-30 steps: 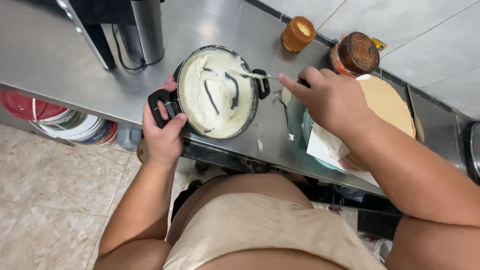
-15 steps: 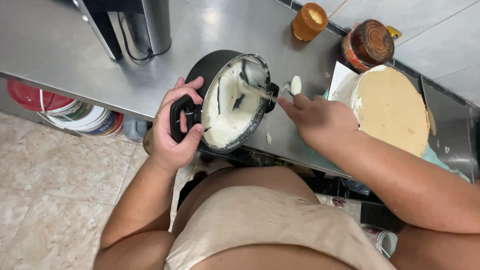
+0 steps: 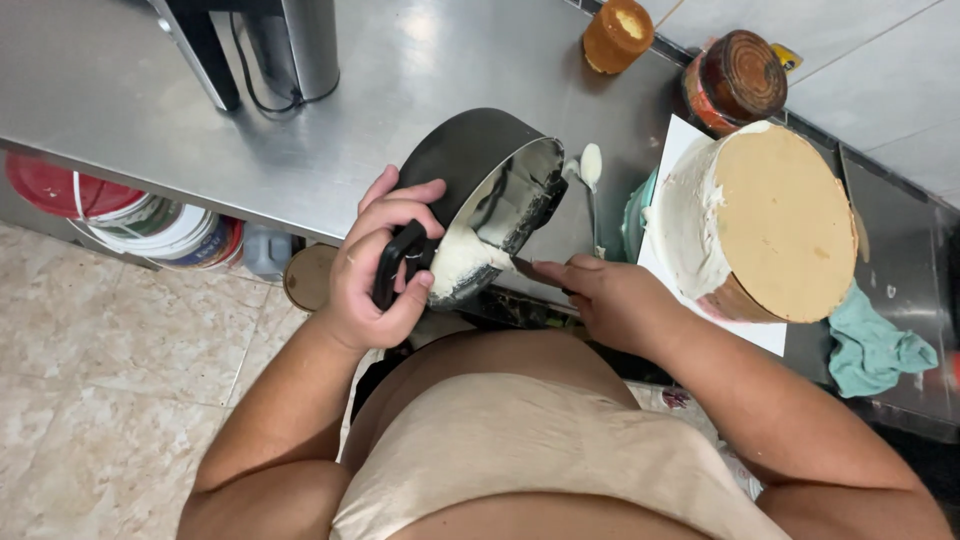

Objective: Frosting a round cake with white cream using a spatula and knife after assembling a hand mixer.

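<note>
At frame centre, the left hand (image 3: pixel 375 265) wraps its fingers around the handle of a black pot (image 3: pixel 480 200), tilted above the steel desk (image 3: pixel 130 90) edge with white cream inside. Right of it, the right hand (image 3: pixel 610 300) grips a knife (image 3: pixel 530 270) whose blade reaches the pot's rim; further right stands a partly frosted cake (image 3: pixel 770 220).

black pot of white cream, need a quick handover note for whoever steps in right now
Left hand: grip shut on the side handle of the black metal pot, tilted steeply toward the body.
Right hand: grip shut on a thin metal blade, tip in the pot's white cream.
Round tan cake stands to the right: side partly creamed, top bare.
A cream-tipped spoon lies on the steel counter.
Left: rest of side, top.
</note>
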